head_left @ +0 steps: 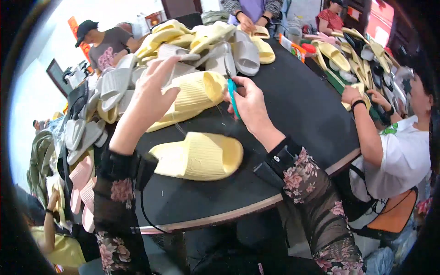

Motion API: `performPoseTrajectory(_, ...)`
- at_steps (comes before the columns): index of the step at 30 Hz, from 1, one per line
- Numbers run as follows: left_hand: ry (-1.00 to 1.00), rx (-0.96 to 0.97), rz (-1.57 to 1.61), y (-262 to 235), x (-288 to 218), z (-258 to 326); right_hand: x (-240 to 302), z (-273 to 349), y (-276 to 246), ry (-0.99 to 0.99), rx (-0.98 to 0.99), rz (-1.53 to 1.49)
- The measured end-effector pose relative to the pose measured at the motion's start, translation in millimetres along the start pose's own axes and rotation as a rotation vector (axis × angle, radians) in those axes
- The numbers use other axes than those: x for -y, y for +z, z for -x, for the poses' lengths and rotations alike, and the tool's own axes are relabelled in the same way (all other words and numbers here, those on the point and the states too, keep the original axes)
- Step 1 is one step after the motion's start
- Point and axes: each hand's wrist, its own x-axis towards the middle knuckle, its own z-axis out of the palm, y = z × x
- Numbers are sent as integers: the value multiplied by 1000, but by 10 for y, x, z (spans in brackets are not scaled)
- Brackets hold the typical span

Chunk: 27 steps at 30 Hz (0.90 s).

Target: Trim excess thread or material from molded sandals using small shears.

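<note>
My right hand (251,101) is closed around a pair of scissors with teal handles (233,98), their thin metal blades pointing up and away from me. Just left of it lies a pale yellow ribbed slipper (195,94), its end close to my right fingers. My left hand (156,94) hovers over that slipper's left side, fingers apart and holding nothing. Nearer to me, a second yellow slipper (201,156) rests on the black table between my forearms. Fine clear threads show near both slippers.
A heap of grey and yellow slippers (183,43) covers the table's far left, with pink slippers (82,183) at the left edge. Co-workers sit around; one person's hands (355,97) handle a slipper at the right. The black table (298,114) has a pale edge.
</note>
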Motion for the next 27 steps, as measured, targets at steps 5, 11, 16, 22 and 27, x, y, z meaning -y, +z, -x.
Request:
performPoseTrajectory(5,-416,66,155,153,-88,509,-128,-88,-35,-112,-30,57)
performPoseTrajectory(11,-778,207,502,453,-26,751,-121,-47,-15,-117,39,94)
performPoseTrajectory(16,-852,203,635,563,5,832,-24,58,47,-55,109,73)
performPoseTrajectory(22,-877,130,564,568,49,901,102,204,114,34,163,22)
performPoseTrajectory(27,-688,242,399,698,120,897,119,204,119,21,178,-51)
